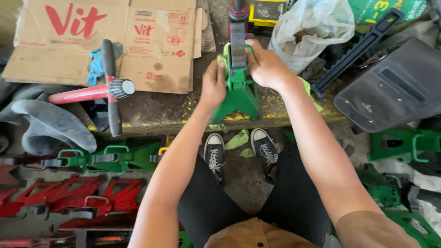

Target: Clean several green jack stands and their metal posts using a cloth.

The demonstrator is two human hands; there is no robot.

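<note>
A green jack stand (239,96) stands upright on a dirty workbench (156,112), with a dark toothed post rising from its top. My left hand (214,85) grips its left side and presses a yellow-green cloth (222,59) against it. My right hand (265,64) is wrapped around the upper right part of the stand. More of the yellow-green cloth trails under my right forearm.
A red and black wheel wrench (108,89) lies on the bench beside flattened cardboard (105,41). A clear plastic bag (312,27) and a black ratchet bar (356,50) lie at the back right. Green jack stands (110,156) and red ones (69,193) lie on the floor around my shoes.
</note>
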